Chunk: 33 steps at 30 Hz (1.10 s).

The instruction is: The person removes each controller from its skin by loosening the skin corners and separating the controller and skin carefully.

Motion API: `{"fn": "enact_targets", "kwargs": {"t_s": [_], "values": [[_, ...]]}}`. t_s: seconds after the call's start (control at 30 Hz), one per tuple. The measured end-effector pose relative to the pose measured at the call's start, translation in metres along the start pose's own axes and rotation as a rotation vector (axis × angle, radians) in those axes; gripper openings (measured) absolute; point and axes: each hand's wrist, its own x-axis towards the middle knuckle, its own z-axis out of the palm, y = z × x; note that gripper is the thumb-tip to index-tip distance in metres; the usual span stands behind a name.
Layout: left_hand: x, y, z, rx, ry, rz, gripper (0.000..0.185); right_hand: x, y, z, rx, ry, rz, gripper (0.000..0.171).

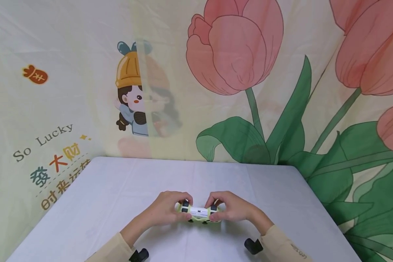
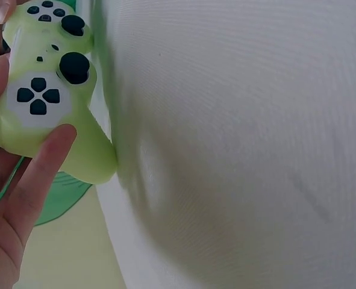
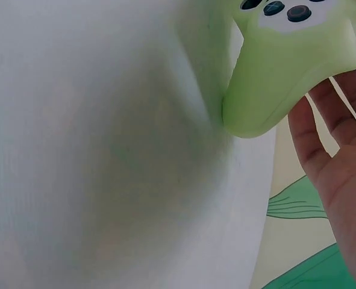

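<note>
A lime-green game controller (image 1: 199, 211) is between both hands, close over the white table, its edge with the black shoulder buttons facing up. On its left end, the left hand (image 1: 168, 209) grips with curled fingers and thumb. The right hand (image 1: 235, 208) holds the other end the same way. The left wrist view shows the controller's black direction buttons (image 2: 38, 96) and two black thumbsticks, with a left finger lying along the face. In the right wrist view one green handle (image 3: 268, 90) points down by the cloth, and fingers (image 3: 307, 135) of the right hand lie behind it.
A white cloth covers the table (image 1: 144, 182). Behind it hangs a curtain (image 1: 170, 22) printed with large tulips, a cartoon figure and lettering. Black wrist cameras sit by the left sleeve (image 1: 112, 249) and right sleeve (image 1: 278, 242).
</note>
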Motion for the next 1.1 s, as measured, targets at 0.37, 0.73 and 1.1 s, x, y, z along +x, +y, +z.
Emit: {"fn": "enact_targets", "kwargs": {"t_s": [0.37,0.73,1.1], "values": [[0.000,0.001,-0.003,-0.009,-0.015,-0.006,0.028,0.012,-0.011,-0.015,-0.121,-0.120,0.034,0.028],[0.002,0.002,-0.003,0.012,-0.023,0.040,0.030,0.027,-0.017,-0.024,-0.117,-0.267,0.144,0.040],[0.001,0.000,-0.003,0.017,-0.036,0.051,0.031,0.029,-0.024,-0.023,-0.131,-0.319,0.211,0.043]]}}
